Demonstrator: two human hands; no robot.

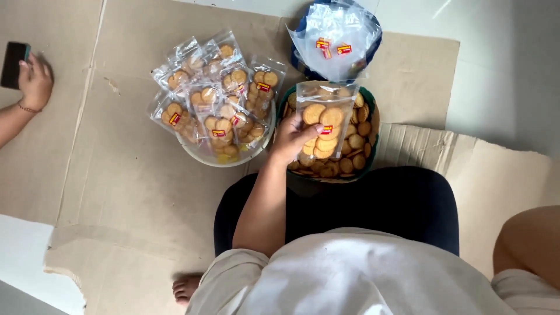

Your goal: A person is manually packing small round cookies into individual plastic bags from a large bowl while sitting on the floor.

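Biggest thing in shot is the sheet of brown cardboard (pixel 116 175) spread over the floor, filling most of the frame, its torn edge showing at lower left. Below centre sit the person's dark lap (pixel 379 204) and pale shirt (pixel 361 274), with a bare foot (pixel 186 287) peeking out at the bottom edge.

Up at centre left, a white bowl (pixel 192 153) is heaped with filled clear bags of round biscuits (pixel 216 99), each with a small red and yellow label. Just right of it, touching or nearly so, a green-rimmed basket (pixel 370 93) holds loose biscuits (pixel 354 153). Above that, at top centre, a dark blue container (pixel 298 58) carries a pile of empty clear bags (pixel 338 41).

Now the action: the left hand (pixel 290 139) comes up from the lap and grips a biscuit bag (pixel 326 119) by its left edge, thumb across the front, fingers curled behind. The bag stands upright over the basket, partly filled with stacked biscuits, its top looking open, though that's hard to call from here.

The right hand isn't visible; only a bare arm (pixel 528 245) sits at the lower right edge, so its grip can't be told.

Far upper left, another person's hand (pixel 35 81), a thin bracelet on the wrist, rests on a dark phone (pixel 14 63) on the cardboard.
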